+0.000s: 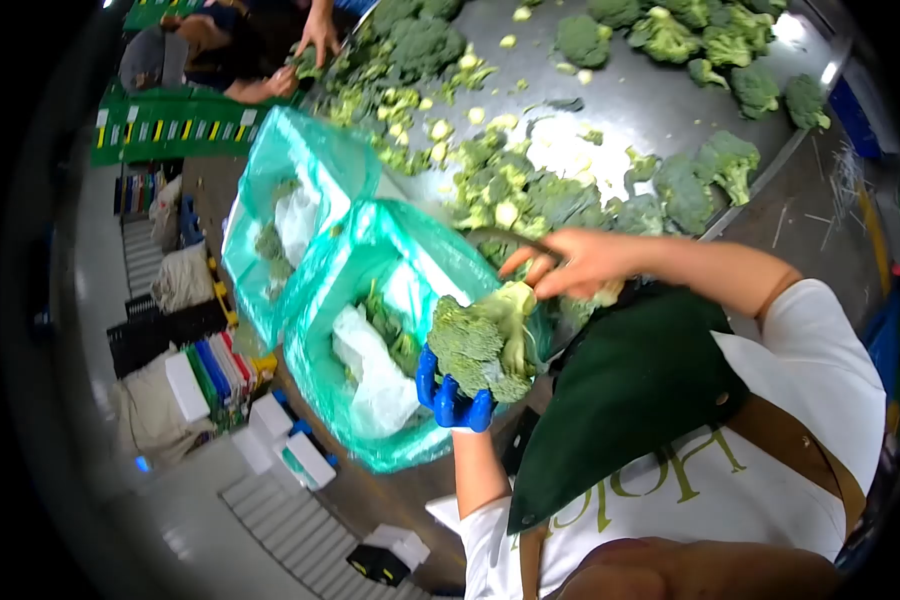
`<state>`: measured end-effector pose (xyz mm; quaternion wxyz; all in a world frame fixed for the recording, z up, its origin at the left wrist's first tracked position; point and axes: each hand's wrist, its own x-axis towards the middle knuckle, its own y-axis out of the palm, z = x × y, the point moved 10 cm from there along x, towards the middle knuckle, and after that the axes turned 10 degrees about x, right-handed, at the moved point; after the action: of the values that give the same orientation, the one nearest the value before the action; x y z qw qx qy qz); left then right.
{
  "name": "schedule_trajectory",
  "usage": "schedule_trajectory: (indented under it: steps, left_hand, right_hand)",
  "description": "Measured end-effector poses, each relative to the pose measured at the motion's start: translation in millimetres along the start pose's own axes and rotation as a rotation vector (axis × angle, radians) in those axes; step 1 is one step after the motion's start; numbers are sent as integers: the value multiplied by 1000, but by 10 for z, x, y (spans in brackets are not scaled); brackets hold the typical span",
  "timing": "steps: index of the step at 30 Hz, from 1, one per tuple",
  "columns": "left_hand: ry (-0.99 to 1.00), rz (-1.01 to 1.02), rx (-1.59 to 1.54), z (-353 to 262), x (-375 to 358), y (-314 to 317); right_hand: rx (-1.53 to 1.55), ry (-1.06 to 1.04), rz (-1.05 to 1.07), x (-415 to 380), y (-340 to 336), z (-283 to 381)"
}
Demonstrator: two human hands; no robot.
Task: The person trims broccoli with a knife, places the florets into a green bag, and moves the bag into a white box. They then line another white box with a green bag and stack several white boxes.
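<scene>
My left hand point(455, 400), in a blue glove, is wrapped around a large broccoli head point(470, 340) from below. The broccoli's pale stem points up and right, toward my other hand. Bare and closed, my right hand point(580, 262) grips a knife point(510, 238) with a dark, curved blade that points left. Its fingers are right at the stem end. Just left of and below the broccoli is a green plastic bag point(320, 330), open at the top, with white plastic and some broccoli inside. A second green bag point(260, 160) stands behind it, also holding broccoli pieces.
A metal table point(530, 90) carries broccoli heads point(665, 35), cut stem pieces and trimmings point(490, 180). Across it, another person's hands point(315, 40) work at broccoli. White boxes point(305, 460) and stacked folders point(215, 370) are on the left. Thin white strips point(850, 185) hang at right.
</scene>
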<state>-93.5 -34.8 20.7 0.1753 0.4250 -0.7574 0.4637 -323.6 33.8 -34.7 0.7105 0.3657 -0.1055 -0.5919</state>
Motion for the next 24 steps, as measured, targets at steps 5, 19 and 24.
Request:
schedule_trajectory:
  steps: [5,19,24]
  left_hand:
    - [149,163,216,-275,307,660]
    - [-220,367,554,-22,594,424]
    - [-310,282,555,175,616,103]
  right_hand:
    - [461,-153,-83,88,-317,-294]
    - [-11,-890,-1757,-3266,-3789,890]
    - [-365,-646,-1840,-3908,-4975,1547]
